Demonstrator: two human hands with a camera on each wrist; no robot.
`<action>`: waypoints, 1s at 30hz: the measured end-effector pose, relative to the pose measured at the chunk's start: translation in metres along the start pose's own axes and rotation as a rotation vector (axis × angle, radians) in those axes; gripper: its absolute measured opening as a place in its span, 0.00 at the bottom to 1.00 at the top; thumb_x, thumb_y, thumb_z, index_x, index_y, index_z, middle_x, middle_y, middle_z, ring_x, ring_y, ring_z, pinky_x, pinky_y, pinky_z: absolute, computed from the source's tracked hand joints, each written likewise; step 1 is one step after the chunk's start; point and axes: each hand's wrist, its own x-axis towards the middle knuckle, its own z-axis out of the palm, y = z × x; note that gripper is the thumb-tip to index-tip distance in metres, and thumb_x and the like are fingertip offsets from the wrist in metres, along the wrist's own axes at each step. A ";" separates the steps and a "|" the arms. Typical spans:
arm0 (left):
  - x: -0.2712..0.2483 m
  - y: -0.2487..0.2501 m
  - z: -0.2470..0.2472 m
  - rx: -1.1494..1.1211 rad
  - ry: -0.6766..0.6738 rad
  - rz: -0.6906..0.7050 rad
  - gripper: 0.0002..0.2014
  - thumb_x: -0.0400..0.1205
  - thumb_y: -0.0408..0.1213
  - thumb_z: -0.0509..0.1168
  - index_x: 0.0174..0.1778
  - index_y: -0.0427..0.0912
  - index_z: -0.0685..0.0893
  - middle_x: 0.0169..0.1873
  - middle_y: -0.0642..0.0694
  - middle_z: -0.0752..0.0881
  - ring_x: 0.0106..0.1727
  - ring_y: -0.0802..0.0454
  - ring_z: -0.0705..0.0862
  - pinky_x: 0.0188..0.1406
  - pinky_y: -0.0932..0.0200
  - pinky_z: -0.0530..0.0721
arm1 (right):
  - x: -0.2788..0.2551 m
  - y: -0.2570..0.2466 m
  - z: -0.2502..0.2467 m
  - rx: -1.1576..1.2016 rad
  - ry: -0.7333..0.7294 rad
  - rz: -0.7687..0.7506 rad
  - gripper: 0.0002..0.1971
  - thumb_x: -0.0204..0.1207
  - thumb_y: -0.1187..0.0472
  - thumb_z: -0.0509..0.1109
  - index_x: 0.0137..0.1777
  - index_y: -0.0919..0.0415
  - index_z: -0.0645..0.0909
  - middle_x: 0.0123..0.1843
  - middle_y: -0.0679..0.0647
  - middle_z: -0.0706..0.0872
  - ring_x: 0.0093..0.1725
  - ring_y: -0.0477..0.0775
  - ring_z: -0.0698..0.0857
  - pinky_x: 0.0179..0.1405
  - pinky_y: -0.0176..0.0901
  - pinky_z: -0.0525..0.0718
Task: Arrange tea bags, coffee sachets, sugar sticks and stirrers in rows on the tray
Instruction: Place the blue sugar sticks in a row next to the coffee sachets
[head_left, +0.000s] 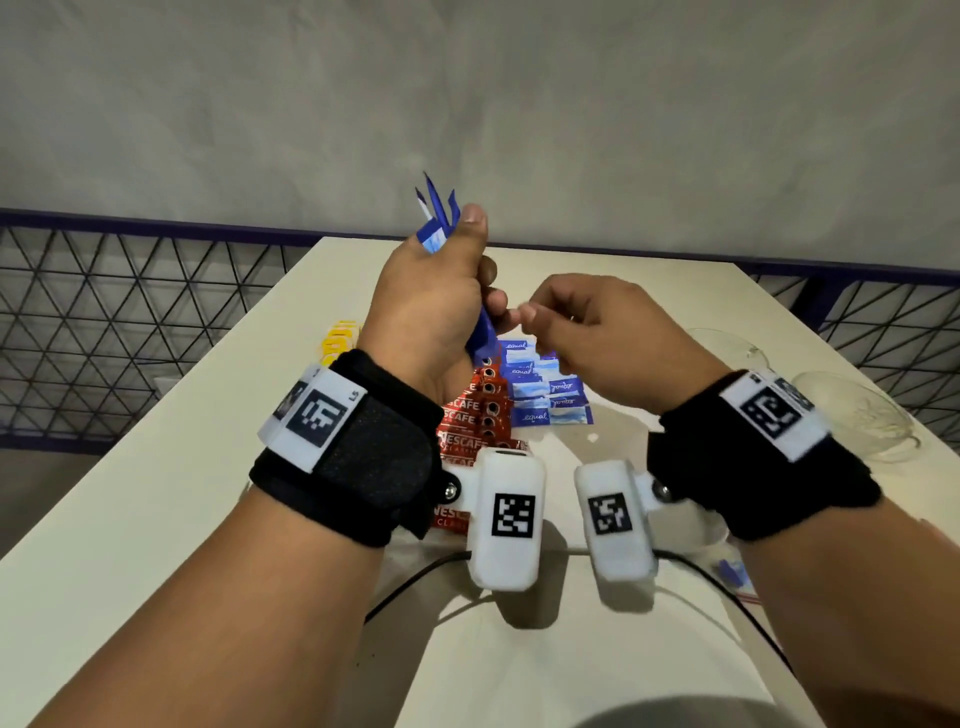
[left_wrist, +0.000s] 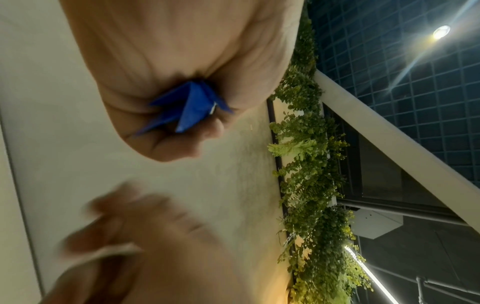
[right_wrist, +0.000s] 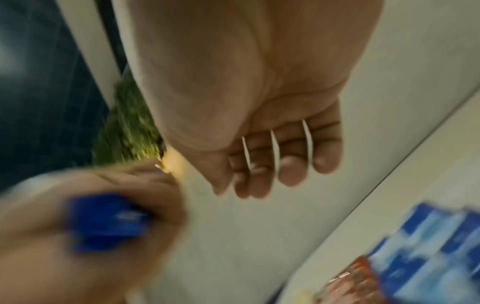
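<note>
I see the white table (head_left: 171, 467); my wrists cover much of the clear tray, its edge hard to trace. On it lie a red row of glossy coffee sachets (head_left: 467, 415) and beside it a row of blue-white paper sugar packets (head_left: 540, 395). My left hand (head_left: 431, 291) fists a bundle of blue sticks (head_left: 436, 218), raised above them. My right hand (head_left: 597, 332), fingers loosely curled, holds nothing I can see; its view is blurred.
</note>
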 end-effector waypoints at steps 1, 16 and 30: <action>-0.001 -0.003 0.002 -0.030 0.012 0.000 0.11 0.87 0.45 0.62 0.46 0.40 0.77 0.26 0.47 0.74 0.24 0.54 0.73 0.27 0.59 0.81 | -0.006 -0.008 0.000 0.106 0.027 -0.021 0.13 0.82 0.48 0.64 0.41 0.54 0.82 0.35 0.49 0.85 0.33 0.48 0.80 0.40 0.48 0.80; -0.001 -0.012 0.009 -0.286 -0.023 -0.014 0.15 0.87 0.50 0.58 0.50 0.40 0.74 0.26 0.48 0.71 0.26 0.54 0.71 0.25 0.63 0.75 | -0.019 -0.017 -0.003 0.411 -0.073 -0.098 0.05 0.77 0.61 0.72 0.41 0.52 0.85 0.34 0.46 0.87 0.31 0.40 0.82 0.37 0.37 0.77; 0.011 -0.001 -0.014 0.057 -0.008 0.055 0.09 0.78 0.42 0.73 0.45 0.43 0.81 0.31 0.48 0.83 0.21 0.57 0.67 0.18 0.64 0.72 | -0.015 0.003 -0.024 0.463 -0.010 -0.047 0.08 0.81 0.61 0.68 0.39 0.57 0.81 0.26 0.45 0.80 0.28 0.49 0.75 0.34 0.43 0.76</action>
